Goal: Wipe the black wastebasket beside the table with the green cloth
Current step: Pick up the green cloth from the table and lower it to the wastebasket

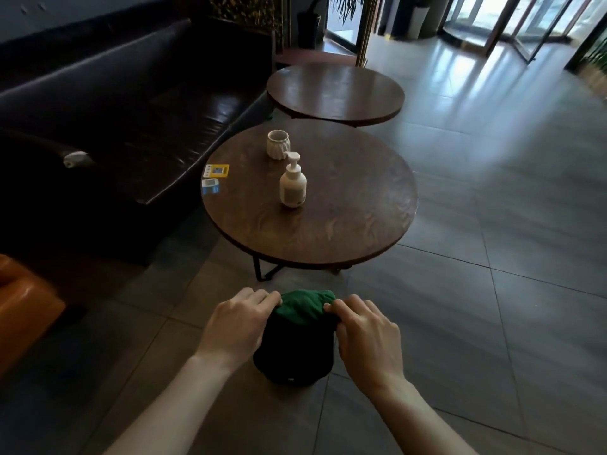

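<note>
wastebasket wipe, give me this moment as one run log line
phase: wiping | green cloth on top of black wastebasket | left hand and right hand pinching cloth edges | wastebasket on floor

We stand in a lobby lounge: dark leather sofa (pixel 108 103), round tables (pixel 345 231), revolving glass door (pixel 512 24).

Wood-grain table (pixel 328 231) (glossy tile floor (pixel 492 224))

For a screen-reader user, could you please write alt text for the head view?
Both hands, left hand and right hand, press a green cloth over the top of a black wastebasket on the tiled floor. Beyond it, a round wooden table holds a pump bottle and a ribbed cup.
</note>
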{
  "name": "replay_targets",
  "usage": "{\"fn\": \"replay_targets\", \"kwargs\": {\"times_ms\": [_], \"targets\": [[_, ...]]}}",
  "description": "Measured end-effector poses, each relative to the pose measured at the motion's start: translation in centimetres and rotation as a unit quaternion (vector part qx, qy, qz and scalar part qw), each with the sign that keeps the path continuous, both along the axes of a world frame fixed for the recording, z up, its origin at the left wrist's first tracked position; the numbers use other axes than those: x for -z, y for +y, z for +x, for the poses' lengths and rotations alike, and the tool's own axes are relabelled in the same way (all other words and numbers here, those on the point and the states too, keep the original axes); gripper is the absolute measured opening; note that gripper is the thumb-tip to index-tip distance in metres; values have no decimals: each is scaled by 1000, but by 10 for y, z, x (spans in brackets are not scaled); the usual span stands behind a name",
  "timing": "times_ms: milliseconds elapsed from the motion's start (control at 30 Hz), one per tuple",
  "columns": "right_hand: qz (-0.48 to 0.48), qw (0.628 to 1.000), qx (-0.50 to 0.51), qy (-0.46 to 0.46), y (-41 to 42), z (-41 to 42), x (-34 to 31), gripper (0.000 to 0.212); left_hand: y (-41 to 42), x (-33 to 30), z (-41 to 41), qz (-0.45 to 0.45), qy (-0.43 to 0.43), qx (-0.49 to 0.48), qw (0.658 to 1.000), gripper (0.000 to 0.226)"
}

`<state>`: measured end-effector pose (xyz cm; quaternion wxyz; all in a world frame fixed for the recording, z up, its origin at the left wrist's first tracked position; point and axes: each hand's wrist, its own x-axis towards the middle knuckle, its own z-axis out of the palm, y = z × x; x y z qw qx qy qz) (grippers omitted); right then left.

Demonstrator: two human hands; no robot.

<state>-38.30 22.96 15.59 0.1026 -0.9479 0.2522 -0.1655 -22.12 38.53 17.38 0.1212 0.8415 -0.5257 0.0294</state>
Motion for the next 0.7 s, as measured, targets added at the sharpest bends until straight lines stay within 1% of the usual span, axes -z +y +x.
{"fn": "replay_targets", "kwargs": {"times_ms": [300,700], "targets": [[-24,999,3,-35,-26,25,94,26,-26,86,28,-20,-8,8,1000,40],[-56,995,-15,-75,-45,51,239,21,-49,231,58,-62,-29,27,997,42]]}}
